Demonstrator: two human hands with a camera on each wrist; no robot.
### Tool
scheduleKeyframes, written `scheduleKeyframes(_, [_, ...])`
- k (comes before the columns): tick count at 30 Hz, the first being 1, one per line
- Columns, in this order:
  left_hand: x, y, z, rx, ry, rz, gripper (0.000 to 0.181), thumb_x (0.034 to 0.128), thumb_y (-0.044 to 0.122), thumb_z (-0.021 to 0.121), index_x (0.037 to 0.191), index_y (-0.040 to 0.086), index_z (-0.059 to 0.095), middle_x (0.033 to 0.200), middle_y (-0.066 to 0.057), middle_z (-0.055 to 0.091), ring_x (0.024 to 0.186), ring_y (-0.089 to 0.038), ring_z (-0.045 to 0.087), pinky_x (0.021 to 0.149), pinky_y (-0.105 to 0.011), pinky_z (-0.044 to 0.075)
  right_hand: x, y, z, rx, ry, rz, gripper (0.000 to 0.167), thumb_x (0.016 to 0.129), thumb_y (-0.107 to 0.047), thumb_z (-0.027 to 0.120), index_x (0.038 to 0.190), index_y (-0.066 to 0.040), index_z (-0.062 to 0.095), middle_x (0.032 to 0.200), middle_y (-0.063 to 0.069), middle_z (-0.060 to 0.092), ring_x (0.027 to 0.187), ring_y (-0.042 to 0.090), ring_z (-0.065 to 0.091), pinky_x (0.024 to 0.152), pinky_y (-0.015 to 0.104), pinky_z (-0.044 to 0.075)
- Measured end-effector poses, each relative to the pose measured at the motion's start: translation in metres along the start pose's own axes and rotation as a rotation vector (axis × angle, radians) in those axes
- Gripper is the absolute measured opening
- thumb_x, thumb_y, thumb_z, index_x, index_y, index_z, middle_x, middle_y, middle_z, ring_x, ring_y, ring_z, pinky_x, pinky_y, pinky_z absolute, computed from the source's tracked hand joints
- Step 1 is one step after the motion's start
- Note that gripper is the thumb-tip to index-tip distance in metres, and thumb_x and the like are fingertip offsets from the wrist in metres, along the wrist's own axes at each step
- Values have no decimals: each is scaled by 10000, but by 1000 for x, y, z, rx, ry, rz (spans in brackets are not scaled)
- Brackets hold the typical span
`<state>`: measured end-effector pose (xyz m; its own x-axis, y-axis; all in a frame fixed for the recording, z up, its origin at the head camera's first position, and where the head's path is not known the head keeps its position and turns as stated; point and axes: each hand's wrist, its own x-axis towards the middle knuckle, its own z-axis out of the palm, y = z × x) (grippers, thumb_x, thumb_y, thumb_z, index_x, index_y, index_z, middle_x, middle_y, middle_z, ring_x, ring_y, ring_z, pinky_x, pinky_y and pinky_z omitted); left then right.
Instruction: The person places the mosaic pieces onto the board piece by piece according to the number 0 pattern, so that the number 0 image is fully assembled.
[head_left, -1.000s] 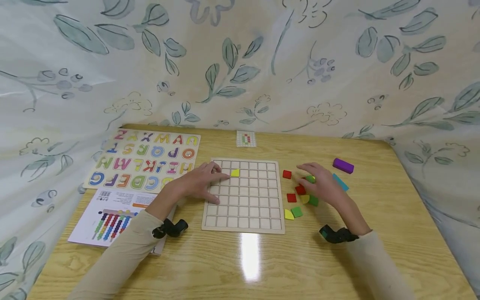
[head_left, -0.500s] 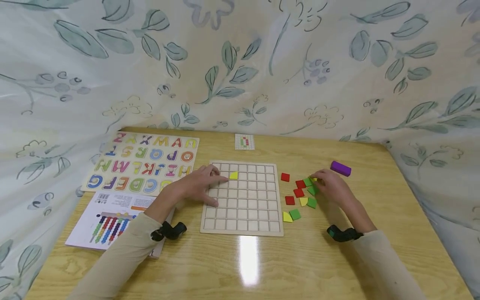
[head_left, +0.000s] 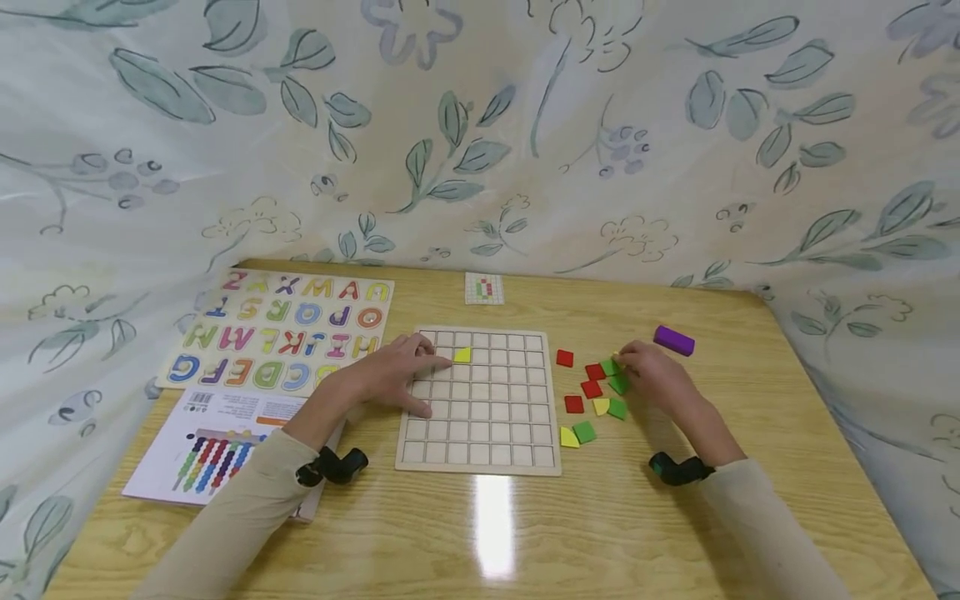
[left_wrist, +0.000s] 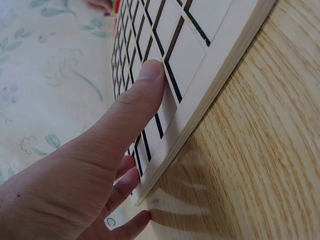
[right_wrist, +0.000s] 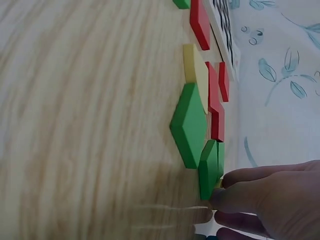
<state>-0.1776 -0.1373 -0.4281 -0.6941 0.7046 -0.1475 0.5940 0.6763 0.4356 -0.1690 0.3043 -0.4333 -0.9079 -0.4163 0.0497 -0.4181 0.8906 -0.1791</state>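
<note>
My left hand [head_left: 390,375] rests at the left side of the wooden grid board [head_left: 480,468], fingers spread; the left wrist view shows its thumb lying on the squares. One yellow piece [head_left: 462,355] lies in a cell near its index finger. Right of the board, my right hand [head_left: 662,377] pinches a small yellow piece [right_wrist: 218,184] between thumb and index finger, beside a green piece [right_wrist: 208,167]. Several red, green and yellow tiles lie around, among them a red tile [head_left: 565,357] and a green tile [head_left: 584,432]. The other right fingers are partly hidden.
An alphabet board [head_left: 270,332] and a white booklet [head_left: 161,454] lie on the left. A small pattern card [head_left: 483,288] lies behind the grid board. Beyond the right hand is a purple block [head_left: 674,340]; a patterned cloth [head_left: 480,158] hangs behind.
My right hand has drawn back slightly rightward from above the tiles, its fingers closing on the yellow piece, which uncovers several tiles. My left hand stays put on the board.
</note>
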Motion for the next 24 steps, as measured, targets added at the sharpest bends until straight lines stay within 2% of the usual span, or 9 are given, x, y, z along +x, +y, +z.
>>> scheduleKeyframes(7, [0,0,1,10,6,1,782,771,510,766,1443,235,476,1337,-96,434,1150,-245,430,951,-444,427,0,-2,3,-19,40,-22,185,866,40,644,1035,79,710,1036,209,662,963,367,647,824,469,541])
scheduleKeyframes(13, [1,0,1,10,3,9,777,773,503,767,1441,229,479,1333,-98,441,1135,-241,429,939,-436,424,3,0,1,-31,-1,-61,206,859,70,626,1050,96,699,1134,236,664,1067,418,628,910,510,506])
scheduleKeyframes(18, [0,1,1,11,-2,6,772,776,493,769,1440,224,482,1328,-98,443,1129,-239,427,935,-437,424,5,1,1,-92,-30,-94,212,873,46,614,1059,63,713,1165,192,680,1082,387,631,924,497,500])
scheduleKeyframes(24, [0,2,0,8,2,1,765,779,483,770,1439,226,482,1321,-95,444,1127,-241,425,939,-443,423,5,4,2,-106,-3,-129,214,875,27,633,1071,57,713,1157,194,686,1065,368,643,914,498,494])
